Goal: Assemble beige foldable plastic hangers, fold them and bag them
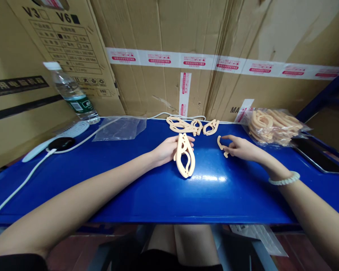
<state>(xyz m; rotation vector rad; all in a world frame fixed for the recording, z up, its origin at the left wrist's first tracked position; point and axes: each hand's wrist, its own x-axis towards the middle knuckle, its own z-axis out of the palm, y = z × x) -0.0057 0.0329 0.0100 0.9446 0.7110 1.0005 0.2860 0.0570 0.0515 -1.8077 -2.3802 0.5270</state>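
Observation:
My left hand [167,150] is closed around the narrow upper end of a beige plastic folding hanger [179,165], folded into a leaf shape, its rounded end pointing toward me above the table. To the right, my right hand [243,147] pinches a small curved beige hook [220,143]; part of it is hidden behind the fingers. Beyond my hands, several more folded beige hangers [177,125] lie together near the back edge. One hanger [211,127] rests slightly apart at their right end.
A clear bag of beige hangers [274,126] sits at right, beside a dark phone-like slab [319,156]. At left are a water bottle [76,98], a pale hairbrush [70,130], a black oval object [61,143], a white cable [25,184] and an empty plastic bag [121,128]. Cardboard [164,30] stands behind.

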